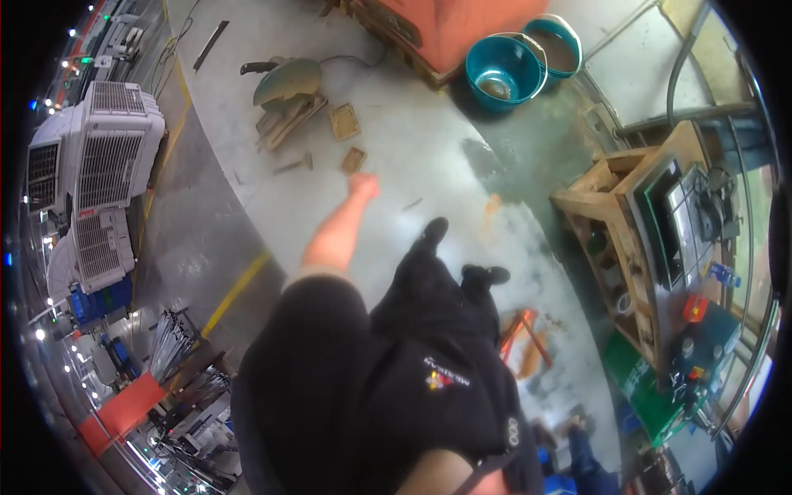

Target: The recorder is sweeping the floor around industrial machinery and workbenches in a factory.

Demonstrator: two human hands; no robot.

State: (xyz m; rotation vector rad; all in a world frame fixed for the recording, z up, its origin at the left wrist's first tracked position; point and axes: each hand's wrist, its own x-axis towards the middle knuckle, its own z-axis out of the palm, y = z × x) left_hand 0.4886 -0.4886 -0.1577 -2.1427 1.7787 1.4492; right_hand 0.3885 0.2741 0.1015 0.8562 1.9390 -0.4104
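In the lower middle of the frame the person's black short-sleeved shirt (363,388) fills the view, with two black shoes (433,231) just above it on the grey concrete floor (429,157). From the left shoulder a bare arm stretches up toward the centre, ending in the left hand (363,186), which looks loosely curled with nothing in it, though it is small and blurred, so the fingers cannot be read for certain. The right hand is not in view.

Just above that hand lies a small square tan block (354,158), and a little farther up a second, slightly larger square tan plate (344,120); both rest flat on the floor, apart from the hand. They look stiff, and flat enough that the edges would likely be the place to pinch them; whether wood or metal cannot be told, so weight stays uncertain.

Beyond them, upper left of centre, a greenish round-bladed cutting tool (289,82) sits on scraps of timber. At the top stand two teal round buckets (505,70) beside an orange covered pallet (445,29). A wooden workbench (627,214) occupies the right edge, and white box-shaped air coolers (103,157) the left
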